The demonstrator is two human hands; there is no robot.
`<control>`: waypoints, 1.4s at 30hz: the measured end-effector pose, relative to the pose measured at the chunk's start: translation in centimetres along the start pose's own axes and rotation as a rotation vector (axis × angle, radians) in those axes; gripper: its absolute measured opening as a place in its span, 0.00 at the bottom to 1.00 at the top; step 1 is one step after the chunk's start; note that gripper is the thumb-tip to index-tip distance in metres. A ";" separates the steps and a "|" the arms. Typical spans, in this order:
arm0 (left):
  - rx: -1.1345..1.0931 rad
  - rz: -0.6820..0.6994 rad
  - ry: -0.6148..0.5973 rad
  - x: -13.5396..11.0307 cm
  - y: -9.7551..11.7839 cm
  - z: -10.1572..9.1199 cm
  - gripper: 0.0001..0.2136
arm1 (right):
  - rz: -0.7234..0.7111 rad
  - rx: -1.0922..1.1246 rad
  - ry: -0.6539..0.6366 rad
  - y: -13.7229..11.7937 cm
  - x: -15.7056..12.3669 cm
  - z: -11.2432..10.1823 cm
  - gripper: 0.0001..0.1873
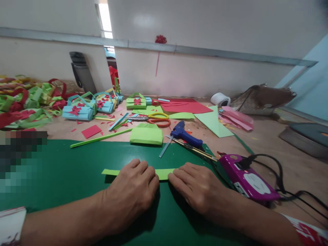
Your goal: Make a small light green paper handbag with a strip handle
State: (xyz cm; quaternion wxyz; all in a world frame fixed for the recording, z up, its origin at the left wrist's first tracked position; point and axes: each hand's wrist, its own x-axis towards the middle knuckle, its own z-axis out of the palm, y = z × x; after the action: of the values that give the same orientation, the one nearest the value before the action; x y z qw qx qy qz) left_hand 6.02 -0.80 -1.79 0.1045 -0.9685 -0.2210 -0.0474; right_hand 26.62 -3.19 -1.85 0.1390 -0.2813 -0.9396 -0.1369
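Observation:
A light green paper strip (164,174) runs sideways over the green cutting mat (64,177). My left hand (138,184) is closed on the strip left of its middle, fingers curled over it. Close by on the right, my right hand (196,186) pinches the same strip, whose right end is hidden under the fingers. The left end sticks out free, casting a shadow on the mat. Just beyond my hands lies a folded green paper bag body (146,135). Behind my right hand rests a blue glue gun (186,135) with a glue stick (166,146) beside it.
Orange and yellow scissors (156,119), red paper sheets (187,106) and small finished paper bags (78,112) lie farther back. A purple power strip (247,177) with black cables sits at the right. A grey bottle (83,73) stands at the back left near a heap of paper pieces (25,99).

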 end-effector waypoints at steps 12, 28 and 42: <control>-0.306 -0.131 0.171 -2.8 -1.7 1.3 0.12 | 0.304 0.302 -0.030 0.2 -0.3 0.8 0.12; -0.479 -0.407 0.039 -4.0 -3.1 1.9 0.12 | 0.628 0.522 -0.157 0.8 0.6 0.2 0.11; -0.442 -0.429 -0.050 -3.5 -4.3 1.3 0.13 | 0.672 0.492 -0.139 1.2 1.0 0.5 0.13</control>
State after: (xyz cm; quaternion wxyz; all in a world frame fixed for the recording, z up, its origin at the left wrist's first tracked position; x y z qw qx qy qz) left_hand 1.06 1.77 -2.72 -0.1265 -0.8999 -0.4072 -0.0915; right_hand 26.37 -1.59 -1.80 0.1753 -0.5388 -0.8076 0.1638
